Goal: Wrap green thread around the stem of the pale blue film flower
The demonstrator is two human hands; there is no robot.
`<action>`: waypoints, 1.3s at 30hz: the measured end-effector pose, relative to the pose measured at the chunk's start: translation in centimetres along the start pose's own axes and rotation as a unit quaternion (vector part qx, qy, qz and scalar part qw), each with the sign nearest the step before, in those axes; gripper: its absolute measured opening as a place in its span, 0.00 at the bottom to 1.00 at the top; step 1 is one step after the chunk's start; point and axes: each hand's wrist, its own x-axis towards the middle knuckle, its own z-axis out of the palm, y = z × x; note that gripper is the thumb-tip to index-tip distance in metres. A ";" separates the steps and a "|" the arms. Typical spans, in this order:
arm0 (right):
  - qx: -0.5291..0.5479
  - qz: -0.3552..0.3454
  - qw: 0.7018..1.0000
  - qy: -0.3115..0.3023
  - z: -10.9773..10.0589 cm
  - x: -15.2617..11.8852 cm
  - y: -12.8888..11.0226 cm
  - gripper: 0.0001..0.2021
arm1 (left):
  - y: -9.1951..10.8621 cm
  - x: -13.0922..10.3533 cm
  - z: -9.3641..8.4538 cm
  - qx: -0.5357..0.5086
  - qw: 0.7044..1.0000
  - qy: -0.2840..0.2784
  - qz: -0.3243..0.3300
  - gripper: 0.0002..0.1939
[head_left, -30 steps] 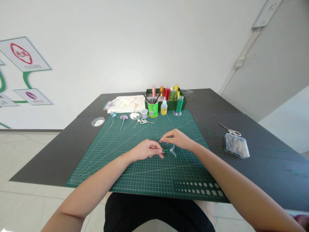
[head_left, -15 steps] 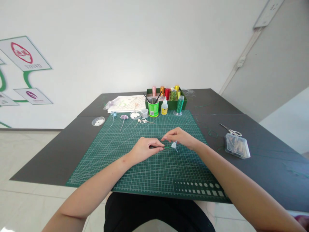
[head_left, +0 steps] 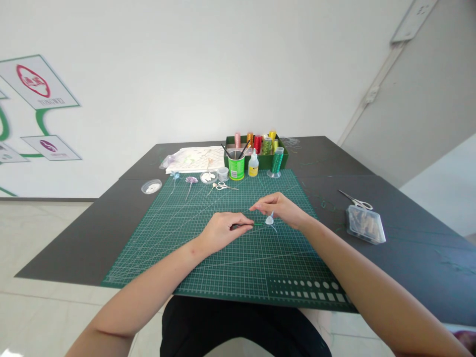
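Note:
My left hand [head_left: 225, 229] pinches a thin flower stem wrapped in green between thumb and fingers. From the fingertips the stem points right and ends in a pale blue artificial flower [head_left: 269, 220]. A fine pale strand hangs below the flower head. Above and to the right, my right hand [head_left: 277, 206] is closed, thumb against fingers, just over the flower; anything between its fingertips is too small to make out. Both hands are over the green cutting mat [head_left: 223, 267].
At the back stand a green box [head_left: 264, 162] of thread spools, a green can [head_left: 236, 168] of tools, a glue bottle [head_left: 253, 164] and a green spool [head_left: 277, 161]. Finished flowers [head_left: 191, 181] and scissors [head_left: 222, 186] lie behind my hands. At right are scissors [head_left: 357, 202] and a plastic box [head_left: 365, 224].
My right hand has shifted slightly up and to the right. The pale blue flower has moved a little right and up, while my left hand keeps its pinch on the stem.

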 end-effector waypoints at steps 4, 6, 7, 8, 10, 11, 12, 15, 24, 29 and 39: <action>0.020 -0.017 1.000 0.005 -0.2 -0.1 -0.1 0.24 | -0.3 -0.2 0.2 0.051 0.996 0.017 0.078 0.11; 0.027 -0.023 0.999 0.002 -0.1 -0.1 -0.1 0.24 | -0.5 -0.3 0.3 0.076 0.989 0.027 0.125 0.13; 0.030 -0.026 0.999 0.000 -0.1 -0.1 -0.1 0.23 | -0.6 -0.4 0.4 0.088 0.984 0.032 0.149 0.13; 0.032 -0.028 0.999 -0.002 0.0 -0.1 -0.1 0.23 | -0.6 -0.4 0.4 0.099 0.980 0.037 0.171 0.14; 0.035 -0.031 0.999 -0.005 0.1 -0.1 0.0 0.22 | -0.6 -0.4 0.3 0.120 0.969 0.048 0.210 0.13; 0.036 -0.032 0.999 -0.005 0.1 -0.1 0.0 0.22 | -0.6 -0.5 0.3 0.130 0.964 0.055 0.225 0.12; 0.035 -0.033 0.999 -0.004 0.1 -0.1 0.0 0.22 | -0.5 -0.5 0.3 0.139 0.959 0.062 0.238 0.12; 0.030 -0.034 0.999 -0.003 0.1 -0.2 -0.1 0.22 | -0.3 -0.5 0.1 0.162 0.947 0.085 0.264 0.09; 0.007 -0.023 1.000 -0.012 0.1 -0.1 -0.2 0.20 | -0.1 -0.5 -0.1 0.203 0.925 0.131 0.294 0.07; -0.011 -0.007 0.999 -0.045 0.0 0.0 0.1 0.19 | 0.0 -0.6 -0.1 0.213 0.917 0.141 0.305 0.08; -0.034 -0.003 0.993 -0.113 0.0 -0.2 0.0 0.20 | -0.2 -0.6 -0.1 0.217 0.906 0.172 0.320 0.09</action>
